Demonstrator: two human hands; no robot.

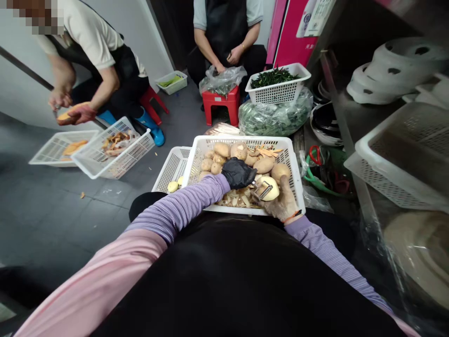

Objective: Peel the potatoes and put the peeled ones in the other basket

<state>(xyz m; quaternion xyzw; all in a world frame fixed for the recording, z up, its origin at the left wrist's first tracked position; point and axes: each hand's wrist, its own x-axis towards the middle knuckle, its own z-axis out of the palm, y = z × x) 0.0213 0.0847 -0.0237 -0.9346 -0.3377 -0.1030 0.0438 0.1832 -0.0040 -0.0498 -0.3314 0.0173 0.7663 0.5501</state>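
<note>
My left hand point(239, 173), in a black glove, is closed around the handle of a metal peeler point(263, 191). The peeler's head lies against a mostly peeled, pale yellow potato point(271, 189). That potato sits in the grip of my right hand point(284, 202), which wears a dirty light-coloured glove. Both hands are over a white plastic basket point(297, 185) at my lap. Inside it, brown unpeeled potatoes point(264, 164) fill the far part, and peelings point(233, 200) lie along the near side. My left forearm hides part of the basket.
Left of my basket, another white basket point(168, 161) holds peeled potatoes point(172, 186). Two people sit opposite; one peels an orange-fleshed item over baskets point(119, 164). A red stool point(220, 105), bagged greens point(275, 117) and a basket of green peppers point(275, 78) stand ahead. Metal shelving point(345, 126) borders my right.
</note>
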